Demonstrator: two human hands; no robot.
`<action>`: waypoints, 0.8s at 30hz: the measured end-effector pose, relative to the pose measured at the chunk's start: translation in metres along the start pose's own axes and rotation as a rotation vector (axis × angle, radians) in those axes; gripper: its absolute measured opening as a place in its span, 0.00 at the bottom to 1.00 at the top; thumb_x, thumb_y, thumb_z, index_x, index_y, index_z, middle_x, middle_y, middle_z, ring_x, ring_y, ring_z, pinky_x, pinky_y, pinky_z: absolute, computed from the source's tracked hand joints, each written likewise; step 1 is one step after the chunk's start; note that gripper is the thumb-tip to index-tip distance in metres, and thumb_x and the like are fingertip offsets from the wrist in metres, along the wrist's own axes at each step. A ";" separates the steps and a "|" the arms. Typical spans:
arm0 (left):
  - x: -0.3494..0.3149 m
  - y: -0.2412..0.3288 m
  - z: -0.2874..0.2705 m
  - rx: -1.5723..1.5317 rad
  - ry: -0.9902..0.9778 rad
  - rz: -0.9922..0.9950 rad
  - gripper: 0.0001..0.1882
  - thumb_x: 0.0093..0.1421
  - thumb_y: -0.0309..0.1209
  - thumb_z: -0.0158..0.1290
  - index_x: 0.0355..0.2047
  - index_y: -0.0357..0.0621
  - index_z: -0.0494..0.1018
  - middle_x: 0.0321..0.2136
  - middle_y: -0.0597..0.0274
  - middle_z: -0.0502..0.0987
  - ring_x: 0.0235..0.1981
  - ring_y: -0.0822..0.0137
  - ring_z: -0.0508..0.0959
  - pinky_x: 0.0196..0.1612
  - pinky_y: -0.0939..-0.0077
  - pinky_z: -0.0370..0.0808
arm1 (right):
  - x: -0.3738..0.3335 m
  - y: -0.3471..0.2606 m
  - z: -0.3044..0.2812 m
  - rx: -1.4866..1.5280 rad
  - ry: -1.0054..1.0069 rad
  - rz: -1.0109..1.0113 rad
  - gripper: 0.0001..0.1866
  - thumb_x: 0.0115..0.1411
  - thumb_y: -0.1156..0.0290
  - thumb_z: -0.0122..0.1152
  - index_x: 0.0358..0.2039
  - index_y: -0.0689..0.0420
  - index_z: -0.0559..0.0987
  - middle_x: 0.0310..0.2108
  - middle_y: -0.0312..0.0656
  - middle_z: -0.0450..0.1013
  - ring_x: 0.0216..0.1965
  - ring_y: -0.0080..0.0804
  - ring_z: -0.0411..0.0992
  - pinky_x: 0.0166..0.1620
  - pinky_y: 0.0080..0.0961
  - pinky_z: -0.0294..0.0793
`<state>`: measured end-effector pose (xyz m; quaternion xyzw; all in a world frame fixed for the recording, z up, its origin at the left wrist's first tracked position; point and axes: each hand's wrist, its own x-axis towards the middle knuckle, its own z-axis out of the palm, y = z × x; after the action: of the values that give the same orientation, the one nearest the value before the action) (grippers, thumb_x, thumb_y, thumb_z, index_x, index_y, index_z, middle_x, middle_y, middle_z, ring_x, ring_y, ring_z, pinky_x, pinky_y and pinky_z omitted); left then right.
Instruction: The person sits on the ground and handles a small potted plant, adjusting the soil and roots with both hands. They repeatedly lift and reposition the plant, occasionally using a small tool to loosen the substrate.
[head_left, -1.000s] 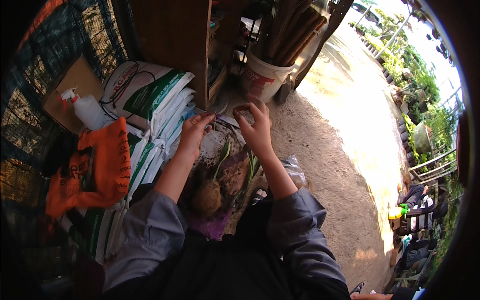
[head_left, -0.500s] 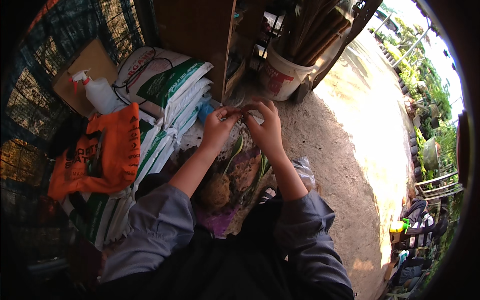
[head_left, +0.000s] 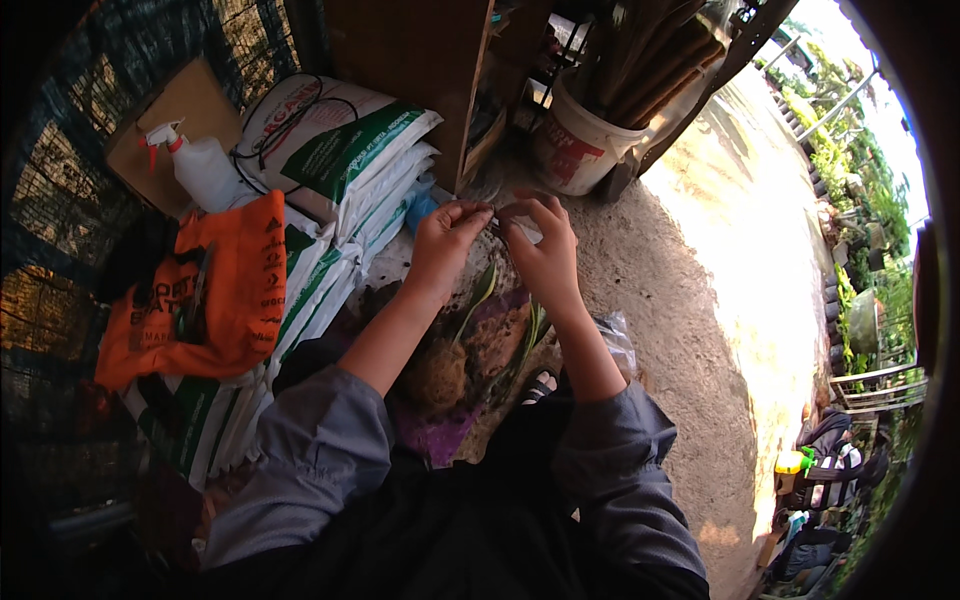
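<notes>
Both my hands are raised over the ground, their fingertips nearly meeting. My left hand [head_left: 446,242] is pinched, thumb against forefinger. My right hand [head_left: 543,248] also has its fingers curled in a pinch; a small whitish patch shows beside them. Whatever lies between the fingertips is thin, dark and too small to name. Below, a round brown fibrous ball [head_left: 436,376] with a long green leaf [head_left: 481,292] rising from it rests on a purple sheet [head_left: 440,436]. Beside the ball lies a brown clump [head_left: 500,338], with more green leaves [head_left: 534,330] near my right forearm.
Stacked white-and-green sacks [head_left: 345,150] stand at the left, with an orange bag [head_left: 215,290] and a white spray bottle [head_left: 205,170]. A white bucket [head_left: 575,150] of long brown sticks is ahead. Clear plastic [head_left: 615,343] lies right of my right forearm.
The view has shifted slightly, so the surroundings sit a little to the right. My hands stay close together, with the right fingers slightly turned.
</notes>
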<state>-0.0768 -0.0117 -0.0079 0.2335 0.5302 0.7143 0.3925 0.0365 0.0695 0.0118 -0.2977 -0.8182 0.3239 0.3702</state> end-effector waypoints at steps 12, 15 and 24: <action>-0.001 0.011 -0.001 -0.117 -0.031 -0.046 0.07 0.58 0.27 0.50 0.36 0.41 0.73 0.34 0.69 0.75 0.38 0.78 0.72 0.42 0.81 0.67 | 0.006 0.001 0.001 0.089 -0.090 -0.076 0.11 0.44 0.71 0.57 0.31 0.57 0.78 0.43 0.42 0.70 0.48 0.42 0.65 0.51 0.32 0.62; -0.001 0.011 -0.001 -0.102 -0.020 -0.049 0.07 0.59 0.28 0.49 0.37 0.42 0.72 0.35 0.68 0.74 0.39 0.76 0.72 0.43 0.79 0.67 | 0.006 -0.001 0.001 0.110 -0.091 -0.056 0.10 0.45 0.72 0.57 0.30 0.59 0.78 0.41 0.44 0.71 0.47 0.43 0.67 0.50 0.31 0.64; 0.000 0.005 0.000 -0.130 -0.052 -0.079 0.07 0.60 0.28 0.48 0.39 0.43 0.69 0.37 0.67 0.72 0.40 0.74 0.72 0.44 0.77 0.67 | 0.009 0.011 0.002 0.160 -0.135 0.002 0.11 0.47 0.72 0.56 0.32 0.61 0.78 0.38 0.46 0.72 0.43 0.42 0.70 0.47 0.29 0.66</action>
<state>-0.0787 -0.0120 -0.0032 0.2051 0.4812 0.7248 0.4484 0.0332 0.0824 0.0061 -0.2455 -0.8126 0.4078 0.3364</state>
